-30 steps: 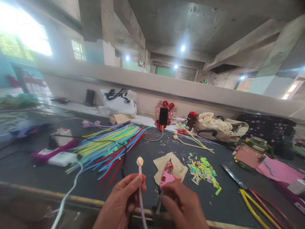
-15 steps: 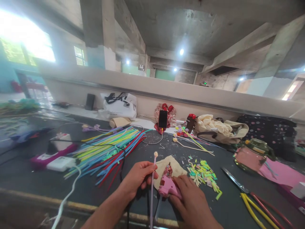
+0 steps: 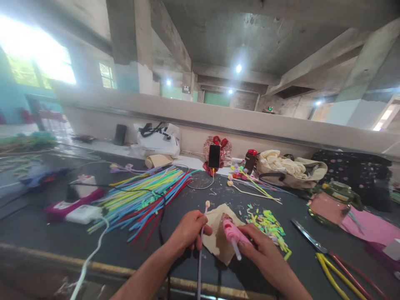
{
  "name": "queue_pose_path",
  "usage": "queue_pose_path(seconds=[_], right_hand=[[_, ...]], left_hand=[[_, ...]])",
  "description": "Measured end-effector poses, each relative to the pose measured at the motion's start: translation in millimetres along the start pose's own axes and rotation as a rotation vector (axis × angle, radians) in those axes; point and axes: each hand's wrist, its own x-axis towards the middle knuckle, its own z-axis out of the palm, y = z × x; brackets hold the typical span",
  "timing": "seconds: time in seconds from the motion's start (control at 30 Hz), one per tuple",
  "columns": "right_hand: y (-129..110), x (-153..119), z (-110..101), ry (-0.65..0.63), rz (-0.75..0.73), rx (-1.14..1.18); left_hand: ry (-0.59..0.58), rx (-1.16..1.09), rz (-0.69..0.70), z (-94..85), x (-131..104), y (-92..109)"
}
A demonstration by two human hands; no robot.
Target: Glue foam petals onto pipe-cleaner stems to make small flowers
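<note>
Left grip (image 3: 192, 231) pinches a stem (image 3: 200, 266), right grip (image 3: 262, 246) a glue gun (image 3: 232, 234) — snippets (image 3: 269, 227) near, scissors (image 3: 319, 248) farther right.

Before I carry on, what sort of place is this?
Likely a craft workshop: a glue gun in the right hand, plus coloured stems and scissors on a dark bench.

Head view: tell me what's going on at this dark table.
A person's left hand holds a thin pale-purple stem with a small cream bud on top. The right hand grips a pink pistol-shaped glue gun, translucent stick jutting from its back, over a cream sheet. Short yellow and green pieces lie right of the sheet; long multicoloured stems lie piled to the left.
</note>
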Motion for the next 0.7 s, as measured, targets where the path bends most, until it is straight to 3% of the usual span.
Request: queue_pose_path(seconds=[0.07, 0.2, 0.3, 0.47, 0.7], right_hand=[[6, -1, -7, 0.059, 0.049, 0.167], [14, -3, -10, 0.319, 0.27, 0.645], [6, -6, -6, 0.417, 0.288, 0.947], [-13, -15, 8, 0.354, 0.244, 1.133], [-21, -15, 31, 0.197, 0.205, 1.073]], left_hand=[[0.004, -0.003, 0.005, 0.3, 0, -1], [0.011, -0.03, 0.014, 2.0, 1, -3], [0.006, -0.07, 0.019, 2.5, 0, -3], [-0.02, -0.215, 0.036, -4.0, -7, 2], [-0.09, -0.466, 0.021, -14.1, -15, 3]])
